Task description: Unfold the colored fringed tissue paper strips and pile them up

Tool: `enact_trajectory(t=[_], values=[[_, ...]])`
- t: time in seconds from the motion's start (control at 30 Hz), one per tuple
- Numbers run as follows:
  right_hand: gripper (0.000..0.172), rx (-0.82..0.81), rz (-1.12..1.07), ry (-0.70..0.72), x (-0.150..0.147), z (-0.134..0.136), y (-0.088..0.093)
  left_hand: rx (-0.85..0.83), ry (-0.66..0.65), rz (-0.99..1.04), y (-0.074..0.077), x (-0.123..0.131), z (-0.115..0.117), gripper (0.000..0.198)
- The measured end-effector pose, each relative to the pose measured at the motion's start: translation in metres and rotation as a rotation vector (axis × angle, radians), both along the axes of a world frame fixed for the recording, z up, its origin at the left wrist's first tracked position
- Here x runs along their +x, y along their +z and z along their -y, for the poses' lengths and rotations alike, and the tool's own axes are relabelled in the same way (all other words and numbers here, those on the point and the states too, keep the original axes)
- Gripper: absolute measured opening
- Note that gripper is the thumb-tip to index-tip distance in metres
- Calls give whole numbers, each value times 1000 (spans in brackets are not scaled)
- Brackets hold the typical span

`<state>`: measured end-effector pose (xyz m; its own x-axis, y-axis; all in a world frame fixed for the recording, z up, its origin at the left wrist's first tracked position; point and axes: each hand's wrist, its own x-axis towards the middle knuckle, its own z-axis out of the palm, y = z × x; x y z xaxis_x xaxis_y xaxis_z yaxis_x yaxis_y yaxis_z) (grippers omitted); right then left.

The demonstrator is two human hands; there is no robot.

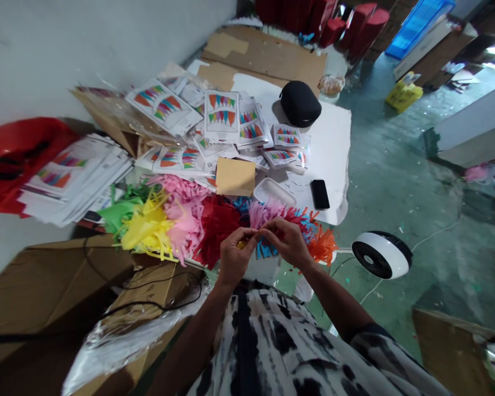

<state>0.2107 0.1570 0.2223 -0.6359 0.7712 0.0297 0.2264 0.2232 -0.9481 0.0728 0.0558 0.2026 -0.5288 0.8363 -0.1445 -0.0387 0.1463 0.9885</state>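
My left hand (236, 254) is closed, with a small yellow item (241, 244) showing between its fingers. Its fingertips meet those of my right hand (286, 240), which is pinched on something too small to make out. Both hands are over the table's near edge, in front of fringed paper tassels. Dark red tassels (218, 223) lie beside my left hand, and light pink-purple ones (268, 212) are just beyond the fingertips. Orange tassels (322, 246) lie right of my right hand. Yellow tassels (148, 228), pink tassels (185, 214) and green tassels (121, 212) spread to the left.
Printed cards (221, 116) in piles cover the table's back left. Nearer are a cardboard box (235, 176), a white tray (274, 192), a phone (319, 194) and a black case (300, 103). A fan (381, 254) stands right; large cartons (53, 286) sit lower left.
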Motion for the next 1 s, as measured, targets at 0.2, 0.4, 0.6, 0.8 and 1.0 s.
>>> enact_trajectory(t=[0.2, 0.4, 0.6, 0.8, 1.0], values=[[38, -51, -27, -98, -2, 2, -5, 34, -12, 103, -3, -7, 2, 31], [39, -299, -135, -23, -5, 6, -20, 69, 8, 72, -6, -9, 5, 29], [39, -350, -164, -98, -2, 16, -30, 32, -19, 111, -14, -6, 6, 31], [42, -187, -13, -186, 9, 27, -42, -68, -286, 4, -34, -2, 16, 38], [46, -312, 62, -332, 31, 49, -73, -137, -498, -37, -67, 7, 44, 46]])
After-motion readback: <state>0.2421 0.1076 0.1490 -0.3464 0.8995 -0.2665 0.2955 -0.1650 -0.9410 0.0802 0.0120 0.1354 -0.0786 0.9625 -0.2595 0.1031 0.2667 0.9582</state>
